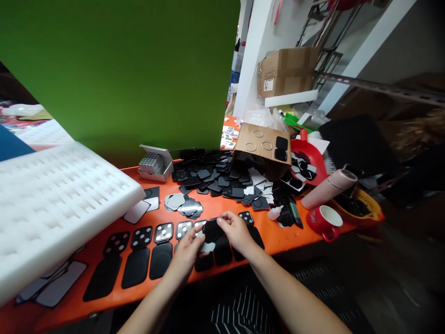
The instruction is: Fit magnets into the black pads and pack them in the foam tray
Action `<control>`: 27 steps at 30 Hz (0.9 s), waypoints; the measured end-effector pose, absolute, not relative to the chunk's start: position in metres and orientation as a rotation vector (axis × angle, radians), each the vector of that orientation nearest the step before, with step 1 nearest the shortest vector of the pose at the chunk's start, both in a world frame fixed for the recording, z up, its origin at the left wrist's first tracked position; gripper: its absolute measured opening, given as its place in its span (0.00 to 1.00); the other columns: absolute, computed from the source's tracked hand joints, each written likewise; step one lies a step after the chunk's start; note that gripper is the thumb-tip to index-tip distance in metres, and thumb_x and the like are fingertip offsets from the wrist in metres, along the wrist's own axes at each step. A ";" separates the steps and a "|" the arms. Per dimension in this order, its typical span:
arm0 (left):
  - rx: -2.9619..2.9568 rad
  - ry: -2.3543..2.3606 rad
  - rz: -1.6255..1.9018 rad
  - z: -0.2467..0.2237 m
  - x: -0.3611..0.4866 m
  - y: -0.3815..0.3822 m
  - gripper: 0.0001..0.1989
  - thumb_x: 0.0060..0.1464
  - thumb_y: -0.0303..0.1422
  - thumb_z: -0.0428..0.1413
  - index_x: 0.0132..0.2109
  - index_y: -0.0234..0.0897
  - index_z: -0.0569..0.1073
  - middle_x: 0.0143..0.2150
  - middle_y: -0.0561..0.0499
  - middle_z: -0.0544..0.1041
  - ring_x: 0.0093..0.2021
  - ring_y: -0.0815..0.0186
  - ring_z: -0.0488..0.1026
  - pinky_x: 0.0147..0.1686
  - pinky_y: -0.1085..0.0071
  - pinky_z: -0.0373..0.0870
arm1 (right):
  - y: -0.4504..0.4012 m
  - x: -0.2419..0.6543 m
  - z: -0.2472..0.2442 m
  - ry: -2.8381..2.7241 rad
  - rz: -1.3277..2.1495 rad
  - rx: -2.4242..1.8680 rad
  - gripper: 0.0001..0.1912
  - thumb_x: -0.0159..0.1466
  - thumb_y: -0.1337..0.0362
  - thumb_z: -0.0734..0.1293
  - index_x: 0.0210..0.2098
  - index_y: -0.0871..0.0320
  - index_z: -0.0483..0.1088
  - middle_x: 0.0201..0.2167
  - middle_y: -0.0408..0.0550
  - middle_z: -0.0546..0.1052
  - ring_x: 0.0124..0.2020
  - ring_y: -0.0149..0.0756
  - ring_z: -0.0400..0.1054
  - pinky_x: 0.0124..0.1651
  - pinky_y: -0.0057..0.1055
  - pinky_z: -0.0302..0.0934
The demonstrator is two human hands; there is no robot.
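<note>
Between my two hands is a thin black sheet piece (211, 230), its near corner pinched by the fingers of my right hand (237, 230). My left hand (189, 248) grips its other side, and a silver-grey piece (207, 247) shows just below, by the left fingertips. Under and beside the hands runs a row of opened black folding cases (161, 260). Their small upper panels (141, 237) carry several light round dots. Some cases are partly hidden by my hands. Beyond them lies a small stack of silver-grey plates (189, 207).
Many black square pieces (212, 178) are heaped at the back of the orange table (278, 239). A white foam block (69, 204) fills the left. To the right stand a red mug (318, 220), a pink bottle (328, 188), a dropper bottle (274, 213) and a cardboard box (260, 139).
</note>
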State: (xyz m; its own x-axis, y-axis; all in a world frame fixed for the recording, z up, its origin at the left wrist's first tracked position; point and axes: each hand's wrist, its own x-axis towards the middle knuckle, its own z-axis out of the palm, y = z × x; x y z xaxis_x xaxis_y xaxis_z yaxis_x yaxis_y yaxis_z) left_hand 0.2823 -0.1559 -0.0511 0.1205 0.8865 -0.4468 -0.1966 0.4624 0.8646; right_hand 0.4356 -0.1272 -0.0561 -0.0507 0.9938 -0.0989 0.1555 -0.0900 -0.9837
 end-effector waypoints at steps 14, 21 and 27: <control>0.747 1.188 0.948 -0.057 0.302 -0.156 0.24 0.35 0.34 0.62 0.41 0.37 0.62 0.27 0.55 0.73 0.24 0.70 0.71 0.25 0.75 0.67 | -0.146 0.454 -0.063 -1.087 1.442 -1.395 0.16 0.56 0.51 0.61 0.36 0.55 0.58 0.20 0.36 0.63 0.16 0.25 0.59 0.16 0.21 0.54; 0.875 1.124 0.842 -0.064 0.315 -0.162 0.25 0.38 0.33 0.61 0.46 0.35 0.65 0.37 0.49 0.74 0.34 0.65 0.72 0.34 0.71 0.67 | -0.172 0.496 -0.058 -1.251 1.576 -1.452 0.17 0.54 0.52 0.64 0.23 0.59 0.59 0.17 0.38 0.62 0.18 0.24 0.56 0.22 0.22 0.51; 1.253 1.063 0.538 -0.077 0.340 -0.171 0.12 0.45 0.36 0.55 0.36 0.34 0.70 0.31 0.49 0.75 0.34 0.60 0.72 0.35 0.69 0.66 | -0.167 0.568 -0.065 -1.300 1.204 -1.604 0.15 0.56 0.54 0.61 0.23 0.59 0.59 0.19 0.38 0.60 0.22 0.26 0.54 0.27 0.24 0.50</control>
State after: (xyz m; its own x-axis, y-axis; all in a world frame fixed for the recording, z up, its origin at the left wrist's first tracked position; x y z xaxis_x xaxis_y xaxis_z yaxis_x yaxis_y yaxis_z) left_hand 0.3402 -0.1712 -0.0768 0.4502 0.8233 -0.3458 0.2087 0.2796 0.9372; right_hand 0.5677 -0.1674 -0.0647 0.0489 0.9757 -0.2134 0.2876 -0.2184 -0.9325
